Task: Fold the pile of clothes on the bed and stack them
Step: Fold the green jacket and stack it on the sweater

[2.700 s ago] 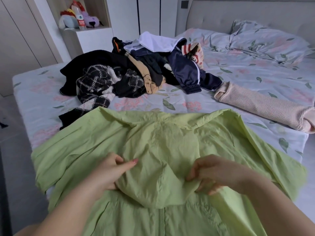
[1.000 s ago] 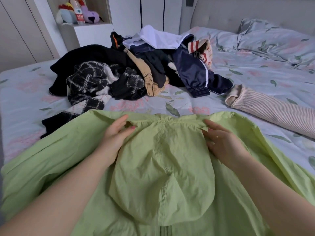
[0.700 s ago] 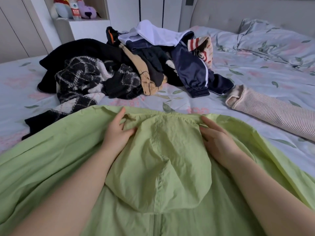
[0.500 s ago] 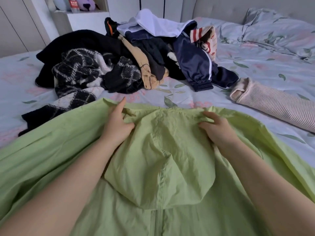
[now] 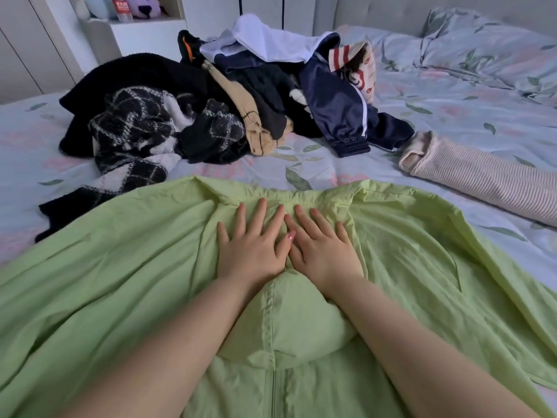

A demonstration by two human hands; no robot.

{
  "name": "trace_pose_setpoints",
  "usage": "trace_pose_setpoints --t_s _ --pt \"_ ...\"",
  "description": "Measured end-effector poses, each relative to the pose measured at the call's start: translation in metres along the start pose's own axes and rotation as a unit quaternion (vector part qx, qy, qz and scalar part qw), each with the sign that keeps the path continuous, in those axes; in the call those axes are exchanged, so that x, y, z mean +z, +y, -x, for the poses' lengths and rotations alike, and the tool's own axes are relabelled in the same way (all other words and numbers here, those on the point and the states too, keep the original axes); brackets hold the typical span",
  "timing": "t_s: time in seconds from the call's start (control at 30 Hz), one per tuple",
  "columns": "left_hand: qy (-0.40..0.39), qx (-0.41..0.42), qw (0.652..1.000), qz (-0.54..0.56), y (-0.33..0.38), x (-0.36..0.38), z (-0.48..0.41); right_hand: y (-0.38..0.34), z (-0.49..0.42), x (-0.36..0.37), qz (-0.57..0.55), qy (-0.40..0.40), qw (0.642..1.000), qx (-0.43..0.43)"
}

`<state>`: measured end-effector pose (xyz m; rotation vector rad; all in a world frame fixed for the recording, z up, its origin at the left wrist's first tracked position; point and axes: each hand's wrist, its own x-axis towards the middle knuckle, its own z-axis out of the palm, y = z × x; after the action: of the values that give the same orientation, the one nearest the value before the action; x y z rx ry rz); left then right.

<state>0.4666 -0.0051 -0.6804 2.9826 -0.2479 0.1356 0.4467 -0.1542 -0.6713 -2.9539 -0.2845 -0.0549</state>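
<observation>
We find left hand (image 5: pixel 251 248) and right hand (image 5: pixel 324 248) flat, fingers spread, on the jacket (image 5: pixel 120 282) hood by its far edge. A bare bed (image 5: pixel 316 164) strip separates jacket from pile (image 5: pixel 168 122).

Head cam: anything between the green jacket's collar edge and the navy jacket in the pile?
Nothing but a bare strip of leaf-print bedsheet separates the green jacket from the navy jacket, as the head view shows.

A grey padded headboard (image 5: pixel 376 10) backs the bed (image 5: pixel 452 122), white cabinets (image 5: pixel 144 37) alongside

Bottle label (image 5: pixel 120 3) lettering unreadable
</observation>
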Motion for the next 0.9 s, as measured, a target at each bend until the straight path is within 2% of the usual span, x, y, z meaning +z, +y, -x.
trace_pose_setpoints --t_s 0.17,0.23,0.33,0.53,0.63,0.73,0.9 --pt "-0.014 0.013 1.0 -0.023 0.003 -0.019 0.016 -0.009 0.013 -0.025 -0.017 -0.002 1.0 0.002" --pt "-0.039 0.008 0.999 -0.029 0.011 -0.035 0.025 -0.024 0.018 -0.045 -0.027 0.01 1.0 -0.009" --pt "-0.079 0.009 0.995 -0.057 0.025 -0.061 0.046 -0.049 0.033 -0.066 -0.065 -0.014 0.998 -0.02" --pt "-0.128 -0.052 0.99 -0.019 0.026 -0.057 0.107 -0.05 0.093 -0.042 -0.106 -0.093 0.988 0.06" --pt "-0.099 -0.031 0.993 -0.055 0.025 -0.031 0.13 -0.049 0.114 -0.014 -0.043 -0.069 0.996 0.035" --pt "-0.068 -0.035 0.996 -0.041 0.025 -0.025 0.133 -0.049 0.115 -0.009 -0.036 -0.042 0.998 0.031" --pt "-0.032 -0.022 0.999 0.02 0.017 -0.041 0.145 -0.035 0.12 -0.041 -0.14 -0.048 0.989 0.011"
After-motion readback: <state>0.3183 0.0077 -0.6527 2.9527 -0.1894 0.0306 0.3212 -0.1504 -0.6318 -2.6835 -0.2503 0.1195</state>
